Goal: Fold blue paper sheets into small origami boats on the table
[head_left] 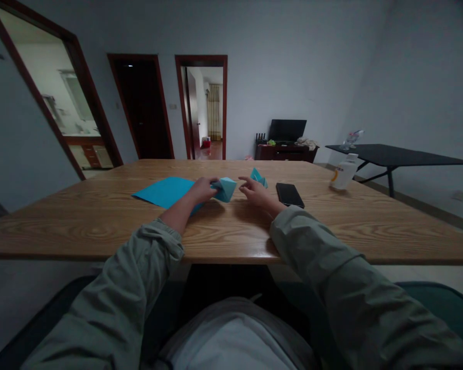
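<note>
My left hand (203, 190) is closed on a folded piece of light blue paper (227, 189), holding it a little above the wooden table (224, 231). To the right of that piece is my right hand (254, 191), its fingers apart and pointing left, with nothing visible in them. A small gap separates its fingertips from the folded paper. Just behind the right hand stands another folded blue paper shape (259, 177), partly hidden by it. Flat blue paper (165, 190) lies on the table at the left, partly beneath my left hand and forearm.
A black phone-like slab (289, 195) lies right of my right hand. Farther right stands a whitish translucent bottle (344, 172). Beyond the table are a black folding table (401, 155) and a television (288, 130) on a dark cabinet (285, 152).
</note>
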Action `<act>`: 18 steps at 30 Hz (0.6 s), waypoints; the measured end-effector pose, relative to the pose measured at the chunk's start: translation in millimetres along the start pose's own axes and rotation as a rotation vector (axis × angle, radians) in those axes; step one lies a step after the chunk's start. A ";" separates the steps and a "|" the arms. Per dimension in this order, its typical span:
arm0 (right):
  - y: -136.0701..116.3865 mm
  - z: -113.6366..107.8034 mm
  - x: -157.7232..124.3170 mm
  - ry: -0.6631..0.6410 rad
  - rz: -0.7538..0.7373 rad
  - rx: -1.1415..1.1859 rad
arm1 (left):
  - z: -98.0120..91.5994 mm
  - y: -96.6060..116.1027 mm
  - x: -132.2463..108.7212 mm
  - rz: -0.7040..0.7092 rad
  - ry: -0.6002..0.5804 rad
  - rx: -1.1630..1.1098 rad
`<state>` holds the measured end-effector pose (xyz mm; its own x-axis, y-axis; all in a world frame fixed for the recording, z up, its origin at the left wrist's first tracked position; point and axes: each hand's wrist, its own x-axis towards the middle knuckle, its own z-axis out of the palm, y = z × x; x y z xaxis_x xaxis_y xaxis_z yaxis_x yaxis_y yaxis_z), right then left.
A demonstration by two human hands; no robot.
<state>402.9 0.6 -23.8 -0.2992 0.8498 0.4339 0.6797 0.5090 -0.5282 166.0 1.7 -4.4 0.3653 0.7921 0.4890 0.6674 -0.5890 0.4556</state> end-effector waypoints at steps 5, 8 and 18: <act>10.9 4.5 -5.1 -0.218 0.044 -0.439 | 0.6 -5.3 -0.3 0.080 0.018 -0.144; 4.5 8.4 -7.1 -0.265 0.030 -0.540 | 3.1 0.2 -0.4 0.097 -0.006 -0.194; -3.5 18.8 -10.8 -0.134 0.060 -0.607 | 19.3 44.0 1.9 0.099 -0.047 -0.132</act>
<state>391.1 -7.8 -40.4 -0.3032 0.9045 0.2998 0.9457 0.3244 -0.0224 208.6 -19.6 2.2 0.4568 0.7342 0.5022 0.5369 -0.6777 0.5024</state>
